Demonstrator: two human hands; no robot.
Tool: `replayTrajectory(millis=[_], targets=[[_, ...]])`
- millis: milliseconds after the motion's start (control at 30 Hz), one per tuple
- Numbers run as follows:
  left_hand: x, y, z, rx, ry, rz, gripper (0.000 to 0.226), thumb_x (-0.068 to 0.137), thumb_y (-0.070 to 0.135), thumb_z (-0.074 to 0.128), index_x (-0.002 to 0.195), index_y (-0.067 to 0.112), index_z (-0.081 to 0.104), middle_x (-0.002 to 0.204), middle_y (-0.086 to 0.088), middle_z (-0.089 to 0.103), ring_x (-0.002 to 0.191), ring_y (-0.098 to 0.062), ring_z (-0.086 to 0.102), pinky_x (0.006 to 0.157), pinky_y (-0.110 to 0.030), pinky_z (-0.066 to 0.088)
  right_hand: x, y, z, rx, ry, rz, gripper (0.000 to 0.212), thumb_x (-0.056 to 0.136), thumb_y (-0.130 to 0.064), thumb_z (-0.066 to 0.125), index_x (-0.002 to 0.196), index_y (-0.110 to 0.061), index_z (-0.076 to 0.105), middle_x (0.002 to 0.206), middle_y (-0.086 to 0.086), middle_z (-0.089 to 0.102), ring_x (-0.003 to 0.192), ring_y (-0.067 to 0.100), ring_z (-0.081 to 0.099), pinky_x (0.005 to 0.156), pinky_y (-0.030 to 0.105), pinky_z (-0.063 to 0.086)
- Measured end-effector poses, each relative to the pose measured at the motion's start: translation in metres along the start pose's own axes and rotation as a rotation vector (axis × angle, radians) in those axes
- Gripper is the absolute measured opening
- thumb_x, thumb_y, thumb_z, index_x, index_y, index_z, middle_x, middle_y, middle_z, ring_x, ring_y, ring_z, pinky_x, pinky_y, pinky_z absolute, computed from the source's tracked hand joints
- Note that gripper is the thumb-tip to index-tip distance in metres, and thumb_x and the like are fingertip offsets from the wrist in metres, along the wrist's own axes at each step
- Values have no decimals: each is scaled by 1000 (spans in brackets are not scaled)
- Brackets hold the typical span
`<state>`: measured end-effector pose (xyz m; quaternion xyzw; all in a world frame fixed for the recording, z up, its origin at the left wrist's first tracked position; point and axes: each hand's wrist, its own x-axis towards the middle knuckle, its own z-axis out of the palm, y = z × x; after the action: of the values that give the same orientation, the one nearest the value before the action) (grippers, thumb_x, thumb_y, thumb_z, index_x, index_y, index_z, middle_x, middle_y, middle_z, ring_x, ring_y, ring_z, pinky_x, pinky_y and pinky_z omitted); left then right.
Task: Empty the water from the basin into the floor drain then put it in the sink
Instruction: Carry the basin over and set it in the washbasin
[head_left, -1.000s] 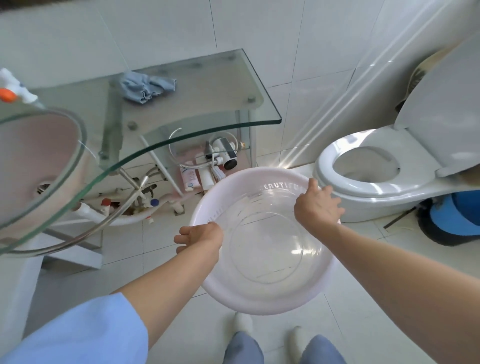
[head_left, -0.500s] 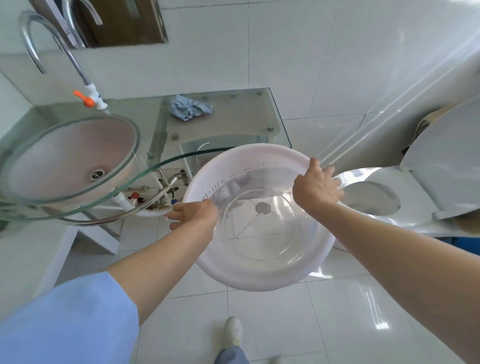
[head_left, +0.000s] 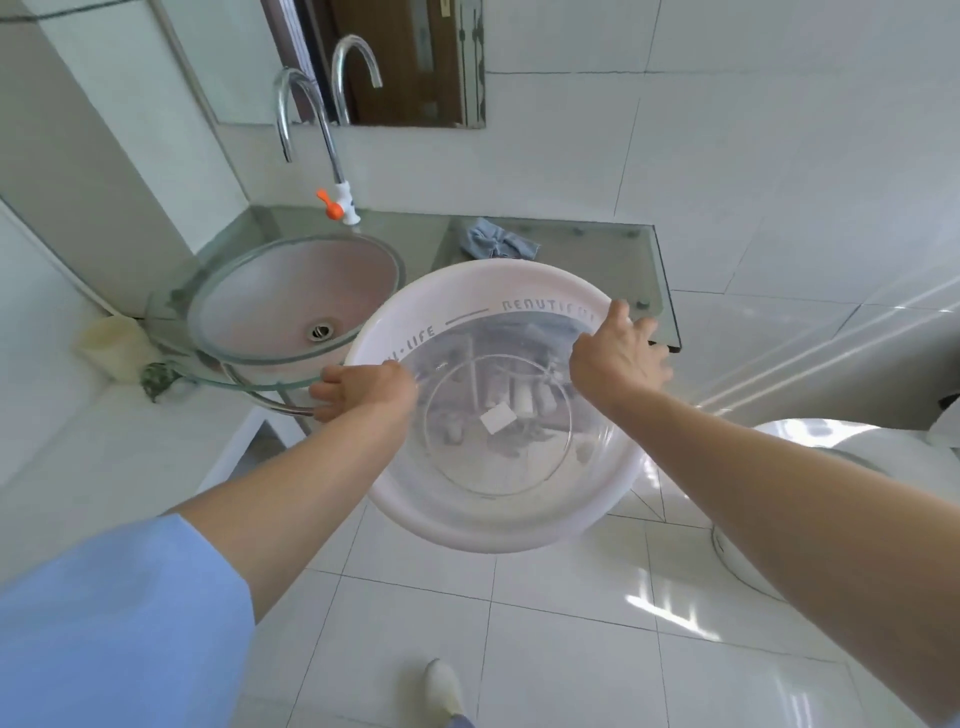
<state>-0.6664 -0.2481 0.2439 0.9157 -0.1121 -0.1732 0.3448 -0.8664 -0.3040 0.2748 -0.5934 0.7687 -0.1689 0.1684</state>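
Nearest, both hands gripped the basin (head_left: 498, 499) by its rim, left hand (head_left: 363, 391) on the left edge, right hand (head_left: 615, 356) on the far-right edge. It hung in the air, seemingly emptied. Beyond, left, the sink (head_left: 291, 301) waited; placing remained.

toilet (head_left: 852, 499) cut off, rim lettering (head_left: 545, 306) partly hidden
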Motion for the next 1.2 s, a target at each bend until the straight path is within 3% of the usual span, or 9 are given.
replayTrajectory(millis=[133, 600, 800, 967, 1200], targets=[[32, 7, -22, -8, 27, -26, 59, 90, 31, 47, 136, 2, 26, 149, -16, 20, 135, -34, 25, 112, -41, 21, 1, -42, 11, 34, -16, -56, 36, 89, -17, 43, 124, -21, 34, 120, 10, 39, 109, 37, 41, 91, 49, 35], [166, 60, -71, -62, 101, -17, 60, 91, 31, 50, 137, 2, 23, 145, -14, 22, 129, -33, 28, 106, -44, 26, 28, -196, 57, 75, -28, -114, 42, 89, -19, 42, 130, -21, 31, 127, 11, 37, 110, 36, 40, 85, 45, 33], [231, 59, -86, -71, 111, -44, 55, 91, 30, 49, 134, 2, 26, 145, -13, 21, 132, -34, 25, 104, -44, 28, 30, -254, 100, 78, -69, -134, 35, 90, -18, 40, 124, -19, 34, 126, 11, 38, 111, 36, 40, 81, 43, 30], [272, 54, -94, -65, 112, -61, 58, 92, 28, 49, 138, 2, 23, 145, -15, 23, 130, -33, 27, 100, -43, 32, 30, -286, 132, 44, -119, -127, 35, 92, -20, 39, 127, -20, 34, 124, 11, 39, 113, 36, 40, 89, 45, 33], [321, 58, -92, -38, 115, -135, 54, 93, 27, 48, 136, 2, 28, 145, -17, 25, 132, -35, 26, 102, -45, 32, 52, -328, 172, 6, -214, -167, 36, 93, -24, 37, 129, -19, 34, 122, 10, 41, 112, 36, 41, 88, 44, 34]])
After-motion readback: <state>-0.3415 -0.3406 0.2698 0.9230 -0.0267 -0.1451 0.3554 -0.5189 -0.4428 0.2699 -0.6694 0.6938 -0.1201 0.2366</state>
